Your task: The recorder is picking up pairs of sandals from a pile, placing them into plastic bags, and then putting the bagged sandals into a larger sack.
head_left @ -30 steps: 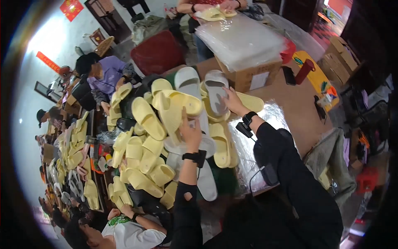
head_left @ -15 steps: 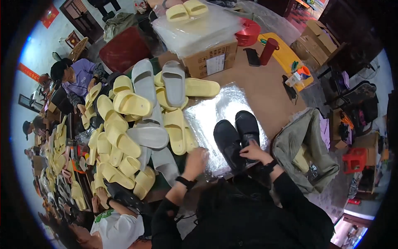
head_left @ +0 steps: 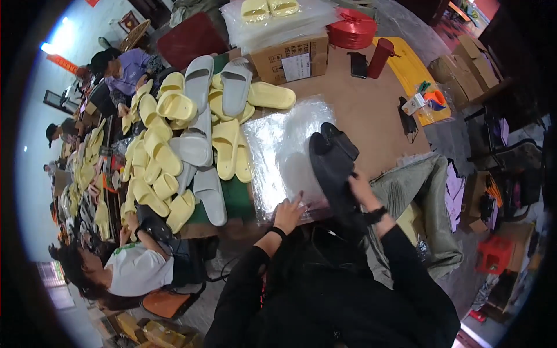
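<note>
My right hand [head_left: 364,192] is wrapped round a pair of black slippers [head_left: 331,169]. They are held together, tipped on their sides, over the right part of a stack of clear plastic bags [head_left: 268,145] on the brown tabletop. How the fingers reach round the far side is hidden. At the near edge of the bags rests my left hand [head_left: 288,214], fingers spread, holding nothing. Grey slides [head_left: 210,194] and pale yellow slides [head_left: 225,149] lie heaped to the left of the bags.
At the table's back stand a carton [head_left: 290,61], a red roll of plastic twine [head_left: 351,29], a phone [head_left: 358,65] and a dark red flask [head_left: 380,58]. An olive sack [head_left: 432,191] gapes at the right edge. A co-worker in white [head_left: 142,269] sits at left.
My right hand has picked up the black slippers, which lay flat on the bags, and turned them on their sides. My left hand has moved onto the bags' near edge. The view has shifted.
</note>
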The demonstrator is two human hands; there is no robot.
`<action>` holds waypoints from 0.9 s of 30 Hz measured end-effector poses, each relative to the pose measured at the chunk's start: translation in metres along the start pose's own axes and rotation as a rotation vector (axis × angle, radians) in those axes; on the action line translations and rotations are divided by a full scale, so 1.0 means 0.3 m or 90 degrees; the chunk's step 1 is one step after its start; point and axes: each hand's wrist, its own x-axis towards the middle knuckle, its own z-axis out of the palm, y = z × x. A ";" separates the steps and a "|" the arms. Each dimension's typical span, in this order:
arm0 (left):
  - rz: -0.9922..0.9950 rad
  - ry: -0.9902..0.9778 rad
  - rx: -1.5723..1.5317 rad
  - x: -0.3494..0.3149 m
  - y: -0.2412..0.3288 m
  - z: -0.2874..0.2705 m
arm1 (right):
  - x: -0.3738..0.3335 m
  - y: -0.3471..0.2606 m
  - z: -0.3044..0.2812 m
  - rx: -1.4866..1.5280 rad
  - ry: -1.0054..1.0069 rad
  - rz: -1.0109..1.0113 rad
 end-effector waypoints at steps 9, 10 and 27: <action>-0.010 0.005 0.028 0.027 0.090 -0.016 | -0.260 0.020 -0.303 -0.070 -0.628 0.230; -0.015 0.061 0.010 0.030 0.078 0.009 | -0.268 0.033 -0.294 -0.070 -0.629 0.229; -0.147 0.340 -0.375 0.066 -0.044 -0.078 | -0.261 0.033 -0.123 -0.145 -0.524 -0.081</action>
